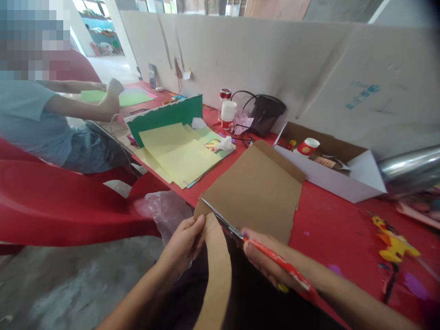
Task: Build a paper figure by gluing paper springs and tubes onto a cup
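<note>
My left hand (187, 238) pinches the left corner of a brown cardboard sheet (254, 188), thumb on top. From that corner a curved cardboard strip (219, 261) hangs down towards my lap. My right hand (266, 254) is closed round the red handles of a pair of scissors (225, 222). Their metal blades lie along the cardboard edge, between the sheet and the strip, with the tip close to my left fingers. Part of the handle is hidden by my right hand.
Yellow paper sheets (182, 158) lie beside a green board (168, 117) on the red table (319, 229). A white box (337, 176) holds a paper cup. A black bag (266, 114) leans by the partition. Another person (30, 119) sits at left near a red chair (68, 201).
</note>
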`<state>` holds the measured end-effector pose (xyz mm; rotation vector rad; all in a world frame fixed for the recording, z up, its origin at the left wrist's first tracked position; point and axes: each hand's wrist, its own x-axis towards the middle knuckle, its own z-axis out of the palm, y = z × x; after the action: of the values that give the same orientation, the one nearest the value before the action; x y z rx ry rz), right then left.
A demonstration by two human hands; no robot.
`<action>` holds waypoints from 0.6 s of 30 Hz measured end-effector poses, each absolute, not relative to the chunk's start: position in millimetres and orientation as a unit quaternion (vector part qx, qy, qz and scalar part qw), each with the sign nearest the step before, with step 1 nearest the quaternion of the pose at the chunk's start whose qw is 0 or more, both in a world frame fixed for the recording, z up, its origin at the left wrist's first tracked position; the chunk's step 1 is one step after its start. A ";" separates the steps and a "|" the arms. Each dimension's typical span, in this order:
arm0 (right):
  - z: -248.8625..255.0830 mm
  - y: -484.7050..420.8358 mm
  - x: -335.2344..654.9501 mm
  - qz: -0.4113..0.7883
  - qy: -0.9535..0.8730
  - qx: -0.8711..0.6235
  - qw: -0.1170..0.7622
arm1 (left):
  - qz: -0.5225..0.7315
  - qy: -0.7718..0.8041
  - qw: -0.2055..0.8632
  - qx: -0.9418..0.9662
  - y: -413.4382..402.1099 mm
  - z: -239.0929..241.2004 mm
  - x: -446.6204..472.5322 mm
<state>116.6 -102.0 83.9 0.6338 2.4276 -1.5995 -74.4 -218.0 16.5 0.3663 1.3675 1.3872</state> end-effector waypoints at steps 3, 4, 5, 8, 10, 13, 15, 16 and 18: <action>77.3 -101.8 113.1 -0.532 0.814 0.224 0.067 | 0.588 0.546 0.581 0.136 -219.6 19.9 -78.3; 74.5 -101.7 112.5 -0.532 0.813 0.227 0.060 | 0.589 0.534 0.592 0.134 -220.1 20.4 -80.5; 72.1 -101.5 112.3 -0.532 0.813 0.229 0.055 | 0.588 0.524 0.601 0.134 -220.7 20.3 -83.0; 71.3 -100.6 113.1 -0.526 0.818 0.227 0.044 | 0.585 0.513 0.613 0.137 -222.6 16.9 -91.0; 75.3 -99.9 113.0 -0.525 0.822 0.215 0.043 | 0.574 0.515 0.624 0.129 -223.7 14.1 -94.2; 80.1 -99.1 109.0 -0.530 0.820 0.210 0.055 | 0.551 0.508 0.650 0.124 -223.8 13.4 -94.8; 78.4 -99.1 104.6 -0.521 0.819 0.233 0.059 | 0.550 0.505 0.652 0.129 -223.2 14.8 -94.7; 76.3 -99.6 102.4 -0.515 0.819 0.248 0.053 | 0.551 0.507 0.649 0.132 -223.0 15.2 -95.4; 71.6 -101.8 99.7 -0.511 0.813 0.276 0.035 | 0.549 0.517 0.641 0.145 -223.9 13.9 -99.2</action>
<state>99.7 -101.8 71.6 0.8494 2.4984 -1.5714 -99.2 -223.9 13.9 0.3303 1.1780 1.2519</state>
